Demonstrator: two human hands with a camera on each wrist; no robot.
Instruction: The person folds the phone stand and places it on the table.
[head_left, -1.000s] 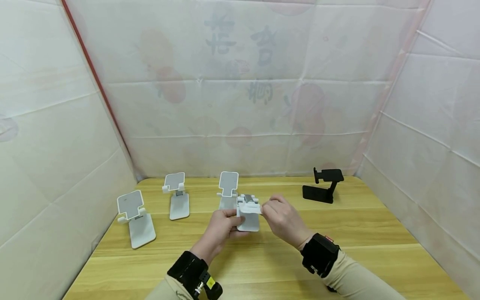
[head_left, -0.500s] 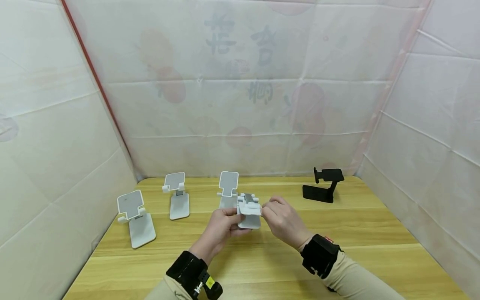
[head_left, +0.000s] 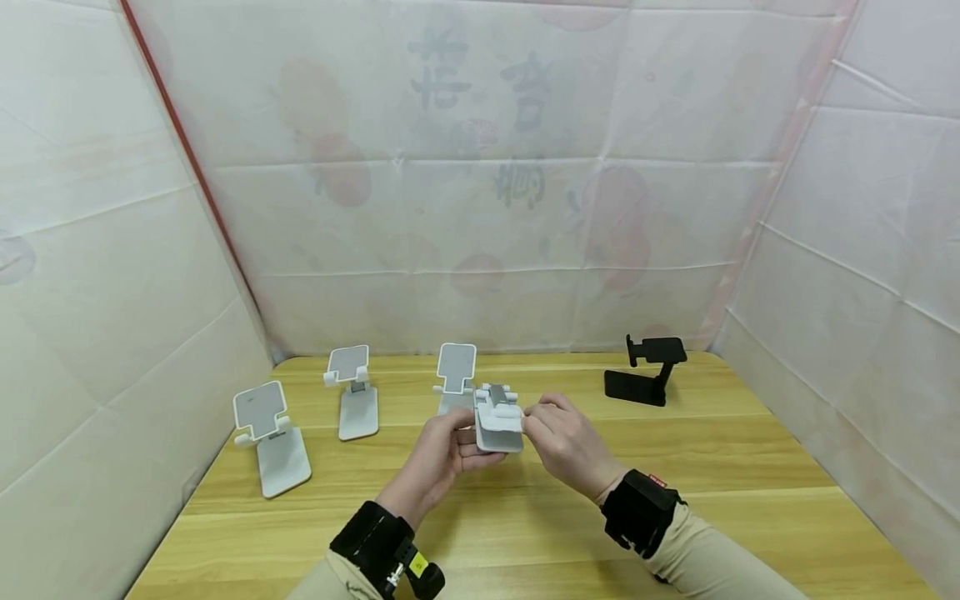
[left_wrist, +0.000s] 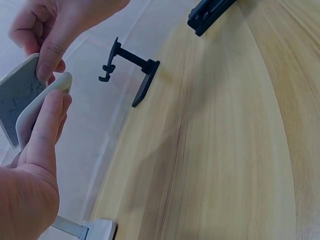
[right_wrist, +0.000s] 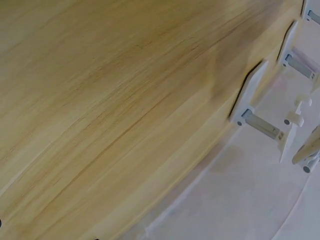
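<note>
In the head view, a white folding phone stand [head_left: 498,440] is held up over the table between both hands, its upper plate folded down toward its base. My left hand [head_left: 431,462] holds the base from the left, with fingers spread along the underside. My right hand [head_left: 566,442] pinches the right corner of the upper plate. The left wrist view shows the stand's two plates [left_wrist: 22,100] standing apart at an angle, the right thumb and fingers [left_wrist: 50,52] gripping one and the left fingers [left_wrist: 47,117] lying along the other. In the right wrist view the right hand is out of sight.
Behind the held stand is another white phone stand [head_left: 457,367], partly hidden. Two more white stands, one farther back [head_left: 359,412] and one nearer [head_left: 283,462], are at left. A black phone stand [head_left: 637,387] sits back right. Pale curtains [head_left: 480,208] surround the wooden table [head_left: 712,475].
The held stand has tilted, its base's near end rising slightly. My left thumb has shifted off the base's top, and more of the left fingers shows under it. The other stands have not moved.
</note>
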